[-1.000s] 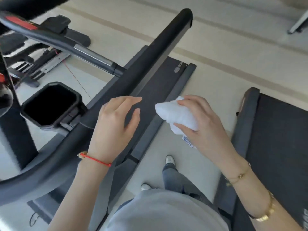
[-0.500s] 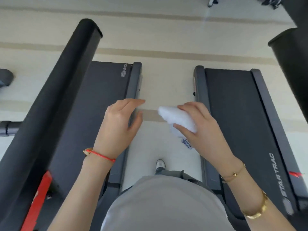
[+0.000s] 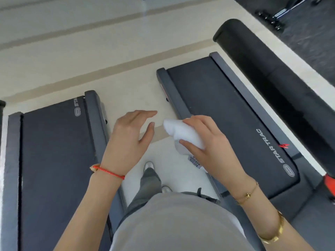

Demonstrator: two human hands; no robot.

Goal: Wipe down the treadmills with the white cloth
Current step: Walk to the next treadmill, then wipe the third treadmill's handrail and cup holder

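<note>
Both hands hang in the air over the floor (image 3: 54, 57) between two treadmills. The left hand (image 3: 129, 136) is held palm down, fingers straight and loose, gripping nothing. The right hand (image 3: 204, 147) curls round the bunched cloth (image 3: 181, 131), whose tag (image 3: 194, 160) dangles below. The left treadmill (image 3: 54, 160) is cut off at the frame edge; the right treadmill (image 3: 226, 115) is partly hidden by the right arm

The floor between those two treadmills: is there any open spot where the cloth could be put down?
Yes. Bare pale floor runs between the left treadmill and right treadmill, widest beyond both hands. Nearer the person, the feet crowd the aisle. The right hand holds the white cloth; the left hand hovers empty.
</note>
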